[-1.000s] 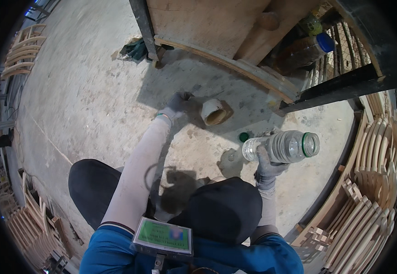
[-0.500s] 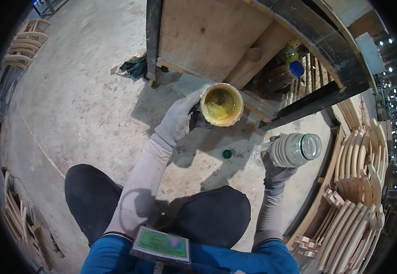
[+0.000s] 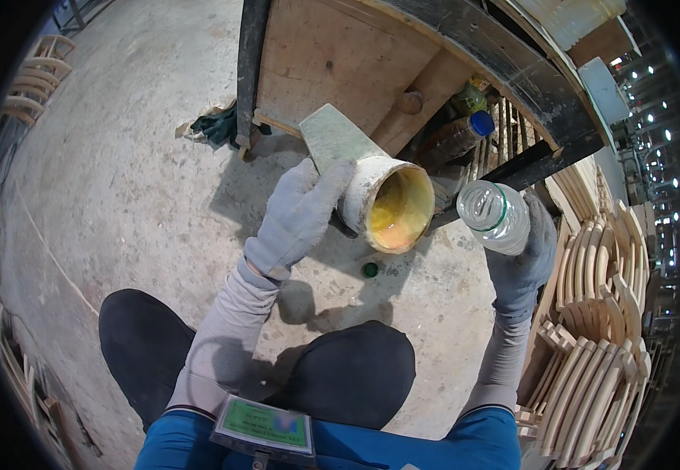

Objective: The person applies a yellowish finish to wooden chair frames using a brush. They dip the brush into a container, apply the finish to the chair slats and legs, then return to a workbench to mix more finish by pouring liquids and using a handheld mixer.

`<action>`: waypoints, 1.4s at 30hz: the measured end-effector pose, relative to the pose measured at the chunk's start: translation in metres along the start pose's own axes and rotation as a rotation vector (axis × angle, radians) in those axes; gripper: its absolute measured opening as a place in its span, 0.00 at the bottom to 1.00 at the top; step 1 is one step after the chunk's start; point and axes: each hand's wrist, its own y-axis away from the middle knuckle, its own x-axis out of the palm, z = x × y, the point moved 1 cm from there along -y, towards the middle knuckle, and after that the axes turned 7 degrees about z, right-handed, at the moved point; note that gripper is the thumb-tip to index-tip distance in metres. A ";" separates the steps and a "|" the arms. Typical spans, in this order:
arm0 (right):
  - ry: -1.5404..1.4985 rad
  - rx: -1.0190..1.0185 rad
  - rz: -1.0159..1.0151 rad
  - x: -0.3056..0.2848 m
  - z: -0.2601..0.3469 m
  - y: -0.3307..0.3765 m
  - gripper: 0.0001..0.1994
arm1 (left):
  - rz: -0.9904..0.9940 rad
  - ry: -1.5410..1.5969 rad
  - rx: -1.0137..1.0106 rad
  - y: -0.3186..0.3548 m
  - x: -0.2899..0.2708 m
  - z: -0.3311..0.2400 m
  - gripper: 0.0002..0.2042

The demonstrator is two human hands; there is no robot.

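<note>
Left hand: my left hand [image 3: 293, 219], in a pale grey knitted glove, is curved round the outer wall of a pot, thumb and fingers closed on its left side.
Pot: a short, thick-walled, whitish cylindrical pot [image 3: 365, 186], crusted and uneven at the rim, is held above the floor in front of me. It is tilted, its round mouth turned toward me and to the right.
Contents: a glossy yellow substance [image 3: 387, 216] coats the inner wall and bottom, shading to pale orange at the near side.
Flat piece: a stiff, straight-edged, grey-green slab [image 3: 338, 135] projects past the pot on its far left side; whether it is joined to the pot or gripped with it I cannot tell.
Right hand: my right hand [image 3: 539, 247], gloved in the same knit, is wrapped round a bottle from the right.
Bottle: clear, shiny ribbed plastic [image 3: 508, 227] with a green ring at the neck; its open mouth leans left toward the pot, near it but apart.
Cap: a small, round green cap [image 3: 369, 270] lies on the floor, on the near side of the pot.
Floor: rough, stained grey concrete [image 3: 144, 211].
Cabinet: a smooth brown wooden panel [image 3: 324, 78] in a dark frame stands on the far side; a transparent jar [image 3: 445, 145] with brown contents and a blue lid is at its right.
Wood stock: pale, smooth, curved wooden strips [image 3: 582, 399] are stacked in rows at the right.
Cloth: crumpled dark green fabric [image 3: 216, 125] lies far left, beside the cabinet leg.
</note>
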 end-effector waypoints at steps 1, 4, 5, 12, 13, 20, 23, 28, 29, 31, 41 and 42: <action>0.022 -0.024 0.000 -0.001 0.000 -0.003 0.34 | 0.002 -0.020 0.036 0.001 0.001 0.000 0.15; 0.089 -0.075 0.022 -0.004 -0.002 -0.008 0.31 | 0.037 -0.034 0.052 0.001 0.001 -0.001 0.15; 0.114 -0.080 0.041 -0.006 -0.002 -0.009 0.30 | 0.054 -0.031 0.042 0.001 0.001 -0.001 0.15; 0.157 -0.121 0.037 -0.010 -0.005 -0.016 0.26 | 0.052 -0.022 0.024 0.000 0.001 0.003 0.15; 0.153 -0.114 0.043 -0.011 -0.004 -0.017 0.26 | 0.065 -0.015 0.030 -0.001 0.000 0.006 0.15; 0.148 -0.089 0.066 -0.012 -0.004 -0.021 0.26 | 0.065 0.004 0.041 -0.001 0.003 0.005 0.15; 0.152 -0.098 0.073 -0.010 -0.002 -0.021 0.28 | 0.062 0.056 0.065 -0.002 0.004 0.009 0.15; 0.131 -0.136 0.021 -0.007 -0.004 -0.021 0.33 | 0.108 -0.050 0.061 -0.003 -0.003 0.015 0.16; 0.133 -0.124 0.030 -0.006 -0.004 -0.021 0.33 | 0.104 -0.034 0.034 -0.004 -0.002 0.016 0.16; 0.120 -0.110 0.030 -0.006 -0.003 -0.022 0.34 | 0.095 -0.215 0.213 -0.006 -0.008 0.024 0.14; 0.047 -0.044 -0.002 -0.001 -0.005 -0.018 0.33 | 0.053 0.094 -0.005 -0.003 0.000 0.011 0.14; 0.037 -0.049 -0.010 0.000 -0.005 -0.018 0.33 | 0.058 0.086 -0.002 -0.003 -0.001 0.012 0.14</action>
